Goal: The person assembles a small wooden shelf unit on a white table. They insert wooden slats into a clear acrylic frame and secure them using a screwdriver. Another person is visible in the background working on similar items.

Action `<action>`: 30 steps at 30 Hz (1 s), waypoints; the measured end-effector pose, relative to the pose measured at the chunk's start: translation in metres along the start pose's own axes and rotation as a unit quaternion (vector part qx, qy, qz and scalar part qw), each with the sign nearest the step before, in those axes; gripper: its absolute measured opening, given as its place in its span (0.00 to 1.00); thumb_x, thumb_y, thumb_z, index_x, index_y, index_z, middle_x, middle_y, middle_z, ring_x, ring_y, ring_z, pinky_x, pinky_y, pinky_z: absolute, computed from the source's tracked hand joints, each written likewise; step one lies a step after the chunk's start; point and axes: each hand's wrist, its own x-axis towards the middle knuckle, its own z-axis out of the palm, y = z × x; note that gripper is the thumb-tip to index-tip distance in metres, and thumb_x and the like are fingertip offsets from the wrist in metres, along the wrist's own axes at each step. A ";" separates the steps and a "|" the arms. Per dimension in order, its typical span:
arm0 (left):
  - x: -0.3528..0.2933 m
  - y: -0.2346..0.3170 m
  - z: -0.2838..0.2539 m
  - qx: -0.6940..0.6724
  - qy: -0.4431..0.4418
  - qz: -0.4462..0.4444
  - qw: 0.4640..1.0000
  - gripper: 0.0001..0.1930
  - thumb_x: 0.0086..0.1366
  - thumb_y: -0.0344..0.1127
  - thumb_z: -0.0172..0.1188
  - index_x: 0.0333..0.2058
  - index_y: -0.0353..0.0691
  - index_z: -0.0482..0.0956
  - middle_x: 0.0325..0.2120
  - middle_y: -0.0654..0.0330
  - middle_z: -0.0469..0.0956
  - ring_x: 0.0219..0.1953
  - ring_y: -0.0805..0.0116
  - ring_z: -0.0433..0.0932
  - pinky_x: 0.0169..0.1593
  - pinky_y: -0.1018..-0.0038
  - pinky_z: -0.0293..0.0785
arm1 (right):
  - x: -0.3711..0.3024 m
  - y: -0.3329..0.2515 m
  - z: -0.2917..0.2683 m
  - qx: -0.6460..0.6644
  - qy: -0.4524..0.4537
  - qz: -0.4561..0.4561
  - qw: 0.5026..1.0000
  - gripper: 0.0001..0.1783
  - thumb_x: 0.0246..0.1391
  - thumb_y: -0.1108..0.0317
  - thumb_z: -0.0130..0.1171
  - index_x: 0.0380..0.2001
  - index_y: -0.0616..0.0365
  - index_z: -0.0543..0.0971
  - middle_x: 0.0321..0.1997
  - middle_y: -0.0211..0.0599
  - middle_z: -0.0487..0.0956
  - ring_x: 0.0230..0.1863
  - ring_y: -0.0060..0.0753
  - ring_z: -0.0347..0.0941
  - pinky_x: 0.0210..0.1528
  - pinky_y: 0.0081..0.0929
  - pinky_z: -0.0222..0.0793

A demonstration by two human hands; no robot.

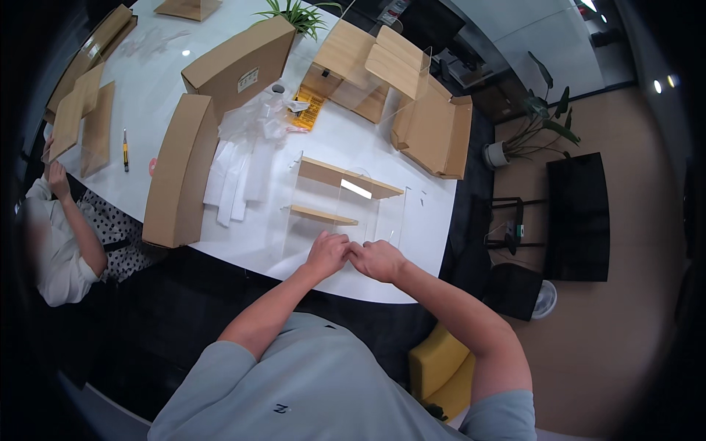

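My left hand and my right hand meet in front of me at the table's near edge. Both have curled fingers, with fingertips pressed together; whatever they pinch is hidden or too small to make out. Just beyond them stands a piece with clear plastic panels and light wooden boards. Its longer wooden board lies on the far side, and a shorter wooden board is nearer my left hand. Where the clear panels end is hard to see.
Cardboard boxes, white foam strips and a yellow packet lie to the left. Beyond stand a wood-and-clear-plastic unit and an open carton. Far left, another person handles wooden boards near a screwdriver-like tool.
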 end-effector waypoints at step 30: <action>0.004 -0.004 -0.008 0.004 -0.045 0.032 0.998 0.03 0.53 0.30 0.65 0.23 0.46 0.80 0.26 0.65 0.76 0.34 0.65 0.77 0.40 0.65 0.65 | 0.002 -0.011 0.025 -0.042 0.064 0.030 0.997 0.08 0.50 0.69 0.60 0.35 0.55 0.80 0.37 0.44 0.78 0.30 0.48 0.81 0.35 0.46 0.79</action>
